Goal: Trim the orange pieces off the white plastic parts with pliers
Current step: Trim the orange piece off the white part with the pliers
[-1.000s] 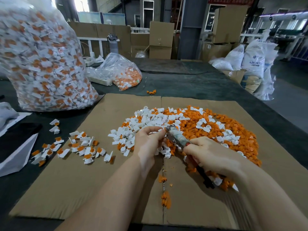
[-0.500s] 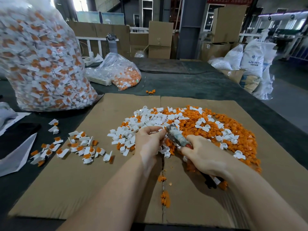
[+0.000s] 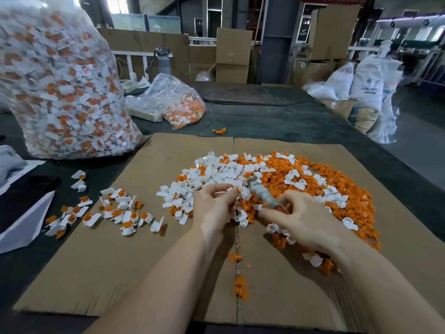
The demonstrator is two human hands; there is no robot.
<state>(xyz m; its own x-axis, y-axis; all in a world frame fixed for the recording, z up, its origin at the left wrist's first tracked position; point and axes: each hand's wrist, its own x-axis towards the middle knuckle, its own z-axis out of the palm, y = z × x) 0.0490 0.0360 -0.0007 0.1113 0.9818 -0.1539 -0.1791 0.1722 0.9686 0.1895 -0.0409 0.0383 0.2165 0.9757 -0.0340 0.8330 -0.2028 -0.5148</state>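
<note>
My left hand [image 3: 214,206] pinches a small white plastic part [image 3: 234,191] at its fingertips, over the cardboard sheet [image 3: 144,249]. My right hand [image 3: 305,220] grips the pliers [image 3: 258,192], whose jaws meet that part. Behind both hands lies a mixed pile of white parts [image 3: 216,174] and cut orange pieces [image 3: 337,186]. To the left sits a loose group of white parts with orange still attached [image 3: 120,210]. Orange scraps [image 3: 240,285] lie along the cardboard seam between my forearms.
A large clear bag full of white-and-orange parts [image 3: 62,92] stands at the left on the dark table [image 3: 277,121]. A smaller bag [image 3: 173,104] lies behind the cardboard. White paper [image 3: 24,225] sits at the left edge. Boxes and sacks [image 3: 366,88] stand beyond.
My right hand has slid forward and left along the pliers, covering the dark handle ends. My left hand stays at the jaws with the white part.
</note>
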